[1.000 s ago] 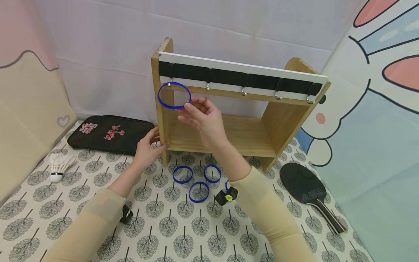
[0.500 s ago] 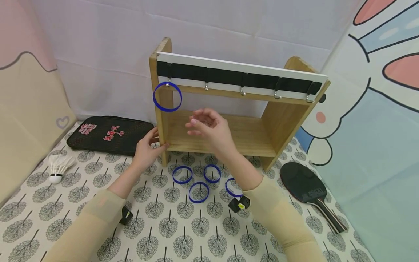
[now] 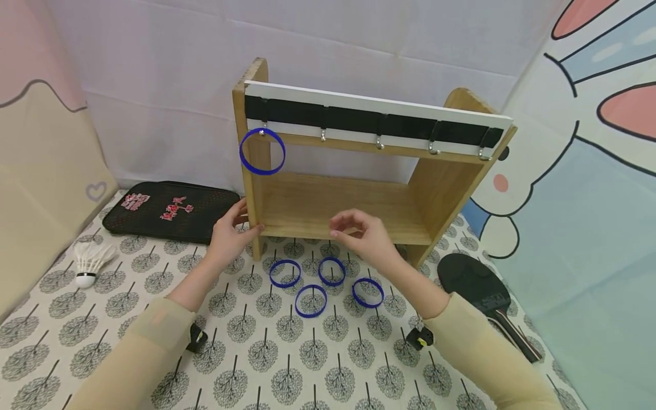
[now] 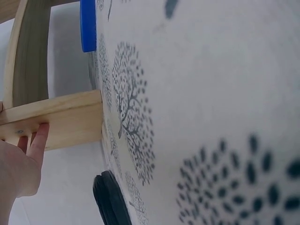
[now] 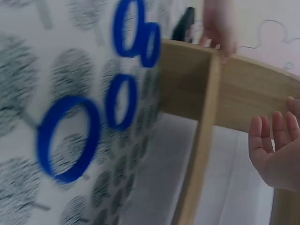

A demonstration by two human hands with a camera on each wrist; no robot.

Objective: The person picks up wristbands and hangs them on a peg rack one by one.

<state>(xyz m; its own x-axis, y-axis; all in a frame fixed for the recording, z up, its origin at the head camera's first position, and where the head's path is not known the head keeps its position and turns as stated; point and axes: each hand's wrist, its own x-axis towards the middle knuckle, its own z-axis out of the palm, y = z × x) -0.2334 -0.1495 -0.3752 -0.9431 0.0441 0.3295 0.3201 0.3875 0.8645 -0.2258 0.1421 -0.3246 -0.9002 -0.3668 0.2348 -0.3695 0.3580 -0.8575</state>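
Observation:
My left hand (image 3: 228,236) grips the left side panel of a wooden shelf (image 3: 425,193), thumb on the front edge and fingers on the outer side. In the left wrist view, its fingertips press against the panel (image 4: 70,122). A blue ring (image 3: 263,172) hangs from the leftmost metal hook on the shelf's white strip (image 3: 379,99). My right hand (image 3: 364,233), fingers loosely curled and holding nothing, is in front of the lower board. Below it, several blue rings lie on the cloth, among them a nearer ring (image 3: 368,306) and a back ring (image 3: 332,284).
Several more hooks, including one hook (image 3: 379,142), line the strip and bear no rings. A black case (image 3: 169,213) and a shuttlecock (image 3: 89,265) lie at left. A table tennis bat (image 3: 471,285) lies at right, partly behind my right sleeve. Tree-patterned cloth (image 3: 287,353) covers the table.
My right hand has let go of the blue ring, which now hangs on the leftmost hook. That hand has moved down and right, towards the rings on the cloth. The left hand stays put.

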